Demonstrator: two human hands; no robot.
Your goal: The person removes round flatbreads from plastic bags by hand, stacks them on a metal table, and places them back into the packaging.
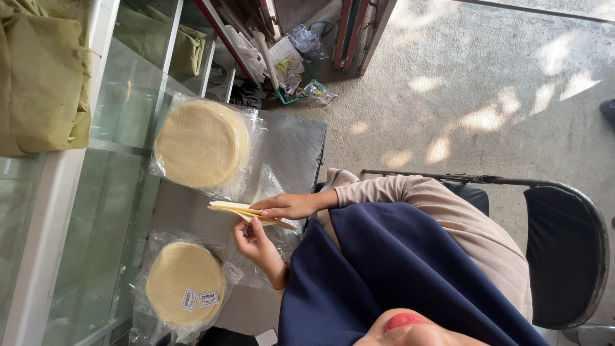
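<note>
A thin stack of pale yellow round sheets (232, 209) is held edge-on above the grey metal table (296, 144). My right hand (291, 206) pinches the stack from above, its beige sleeve reaching back to the right. Beneath it, my left hand (255, 245) supports the stack, thumb on its edge. A clear plastic bag lies under the hands. One bagged stack of round yellow sheets (202, 142) lies further along the table. Another bagged stack (182, 283), carrying two white labels, lies closer on the left.
A glass-fronted cabinet (109, 192) with olive cloth bundles (45, 77) runs along the left. A black chair (564, 256) stands at the right on the concrete floor. Bags and clutter (288, 64) are piled beyond the table's far end.
</note>
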